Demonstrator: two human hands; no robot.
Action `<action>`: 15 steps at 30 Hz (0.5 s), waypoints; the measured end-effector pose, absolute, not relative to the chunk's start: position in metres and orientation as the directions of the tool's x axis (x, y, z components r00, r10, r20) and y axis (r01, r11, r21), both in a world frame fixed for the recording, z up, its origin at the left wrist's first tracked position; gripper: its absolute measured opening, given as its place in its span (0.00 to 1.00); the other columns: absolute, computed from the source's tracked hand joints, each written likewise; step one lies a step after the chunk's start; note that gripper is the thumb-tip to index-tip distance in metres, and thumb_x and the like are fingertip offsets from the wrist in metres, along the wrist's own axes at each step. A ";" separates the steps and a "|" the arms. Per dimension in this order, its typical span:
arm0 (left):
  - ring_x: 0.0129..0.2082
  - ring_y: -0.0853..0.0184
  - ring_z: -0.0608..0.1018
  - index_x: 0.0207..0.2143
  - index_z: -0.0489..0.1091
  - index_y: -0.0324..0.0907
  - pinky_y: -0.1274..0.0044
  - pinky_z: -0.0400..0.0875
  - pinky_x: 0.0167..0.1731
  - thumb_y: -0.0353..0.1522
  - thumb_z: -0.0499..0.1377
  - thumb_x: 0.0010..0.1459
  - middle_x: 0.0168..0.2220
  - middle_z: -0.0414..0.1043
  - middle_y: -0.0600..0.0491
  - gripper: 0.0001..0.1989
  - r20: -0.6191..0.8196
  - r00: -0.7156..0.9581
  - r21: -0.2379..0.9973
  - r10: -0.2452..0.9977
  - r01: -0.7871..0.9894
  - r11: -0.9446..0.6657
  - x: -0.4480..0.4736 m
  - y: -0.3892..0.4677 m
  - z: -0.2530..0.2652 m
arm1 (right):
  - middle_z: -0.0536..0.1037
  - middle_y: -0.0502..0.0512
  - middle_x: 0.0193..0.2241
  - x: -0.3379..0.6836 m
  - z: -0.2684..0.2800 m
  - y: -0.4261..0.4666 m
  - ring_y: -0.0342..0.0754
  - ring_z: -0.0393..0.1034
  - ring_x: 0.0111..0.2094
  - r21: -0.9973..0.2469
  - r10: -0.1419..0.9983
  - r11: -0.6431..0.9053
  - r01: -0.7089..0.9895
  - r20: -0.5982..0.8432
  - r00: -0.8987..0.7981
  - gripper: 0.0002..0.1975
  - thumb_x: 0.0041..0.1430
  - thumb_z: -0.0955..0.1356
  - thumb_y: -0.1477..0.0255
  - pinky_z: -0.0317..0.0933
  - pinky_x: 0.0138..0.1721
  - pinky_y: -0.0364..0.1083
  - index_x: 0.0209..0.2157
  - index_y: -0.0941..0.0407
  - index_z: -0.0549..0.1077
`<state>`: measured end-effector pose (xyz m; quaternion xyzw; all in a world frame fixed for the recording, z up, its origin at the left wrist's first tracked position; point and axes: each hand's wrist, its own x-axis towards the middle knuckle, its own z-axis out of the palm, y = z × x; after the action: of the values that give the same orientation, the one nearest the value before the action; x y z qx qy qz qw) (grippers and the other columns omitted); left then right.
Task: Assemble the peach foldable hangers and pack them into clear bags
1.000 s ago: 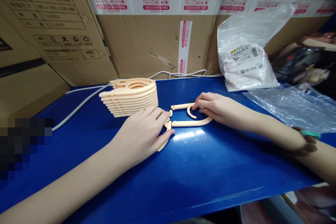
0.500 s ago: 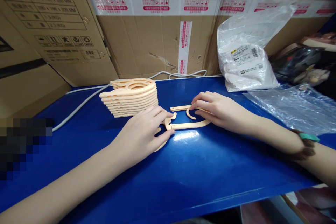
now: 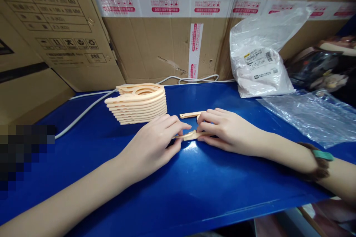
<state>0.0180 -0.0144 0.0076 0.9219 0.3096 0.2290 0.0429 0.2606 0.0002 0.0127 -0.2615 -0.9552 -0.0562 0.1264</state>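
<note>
In the head view, my left hand (image 3: 155,140) pinches a thin cream plastic hanger piece (image 3: 180,136) between thumb and fingertips. My right hand (image 3: 226,129) has its fingers closed on a cream hanger arm (image 3: 191,135), whose end meets the left hand's piece over the blue table. Whether the two parts are joined I cannot tell; fingers cover much of both. Just behind the right fingers lies another straight cream hanger arm (image 3: 189,114). A neat stack of folded cream hangers (image 3: 136,105) stands behind my left hand.
A white plastic bag (image 3: 258,66) with a label stands at the back right, beside a flat clear plastic bag (image 3: 311,114). Cardboard boxes (image 3: 155,44) wall off the back and left. A white cable (image 3: 86,114) runs along the rear of the blue table (image 3: 178,196).
My right hand has come left and nearer, bringing the front hanger arm against the piece in my left hand. The left piece is now tilted up edge-on. The stack stays put.
</note>
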 end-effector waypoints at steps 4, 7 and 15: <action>0.38 0.69 0.74 0.44 0.68 0.42 0.77 0.67 0.37 0.27 0.50 0.66 0.41 0.69 0.53 0.09 0.423 0.671 0.237 0.609 0.567 -0.789 0.019 -0.017 0.012 | 0.73 0.56 0.34 0.258 0.015 -0.001 0.48 0.65 0.36 0.057 0.440 0.879 0.474 0.290 -0.850 0.12 0.70 0.58 0.71 0.59 0.42 0.46 0.36 0.59 0.70; 0.35 0.70 0.74 0.45 0.65 0.42 0.79 0.66 0.33 0.27 0.49 0.66 0.40 0.69 0.53 0.08 0.461 0.635 0.218 0.620 0.596 -0.773 0.019 -0.019 0.015 | 0.73 0.55 0.31 0.257 0.018 -0.003 0.47 0.64 0.33 0.097 0.415 0.880 0.466 0.325 -0.850 0.13 0.71 0.57 0.70 0.58 0.39 0.46 0.34 0.58 0.69; 0.27 0.70 0.76 0.46 0.58 0.43 0.79 0.63 0.26 0.28 0.45 0.66 0.33 0.73 0.56 0.08 0.427 0.564 0.224 0.707 0.692 -0.687 0.016 -0.018 0.015 | 0.74 0.54 0.28 0.258 0.018 -0.007 0.46 0.66 0.29 0.139 0.446 0.848 0.512 0.337 -0.830 0.14 0.72 0.56 0.70 0.57 0.32 0.43 0.35 0.57 0.67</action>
<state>0.0160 -0.0181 0.0155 0.8841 0.3956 0.2483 0.0154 0.2576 -0.0074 0.0175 -0.2520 -0.9498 -0.1125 0.1473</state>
